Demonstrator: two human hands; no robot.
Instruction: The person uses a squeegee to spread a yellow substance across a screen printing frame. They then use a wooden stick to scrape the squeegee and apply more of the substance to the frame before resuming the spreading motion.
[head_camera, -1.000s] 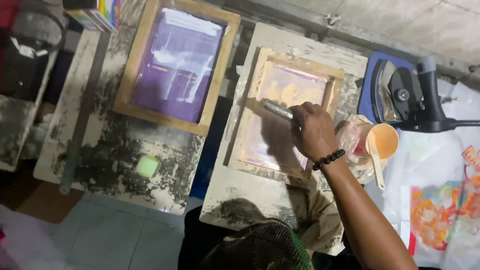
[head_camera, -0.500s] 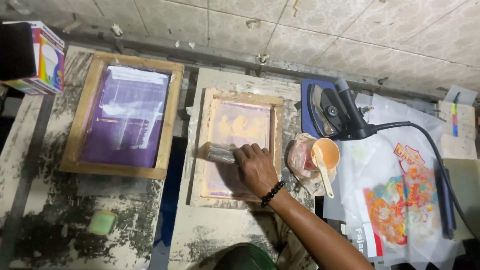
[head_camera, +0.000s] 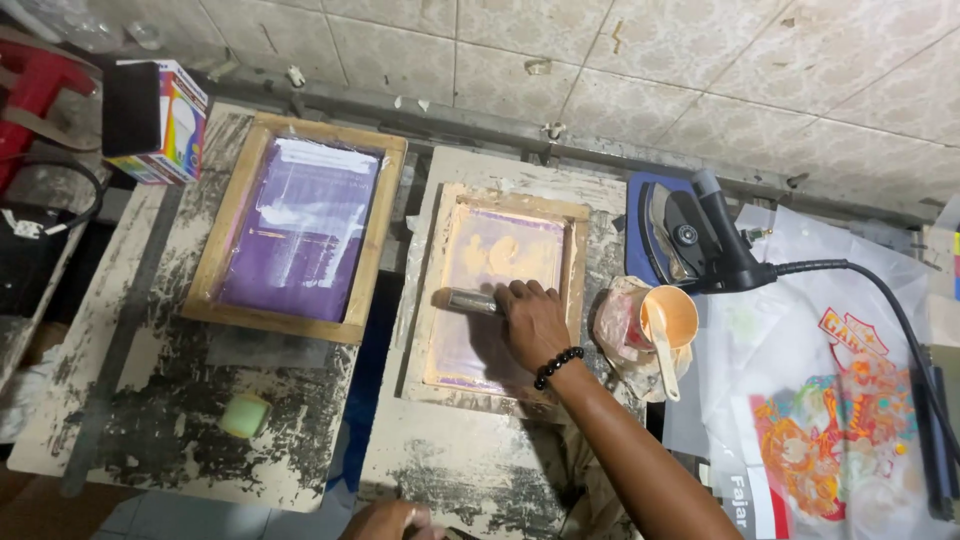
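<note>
Wooden screen frame (head_camera: 505, 290) on bench (head_camera: 470, 470) | right hand (head_camera: 533, 322) grip closed on squeegee (head_camera: 472, 300) | left hand (head_camera: 390, 521) at bench edge, grip unclear

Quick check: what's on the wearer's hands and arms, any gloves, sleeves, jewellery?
Both bare. The right hand has no glove and no sleeve in view on the forearm; a black bead bracelet sits at the wrist. The left hand is only partly in frame at the bottom edge, ungloved.
</note>
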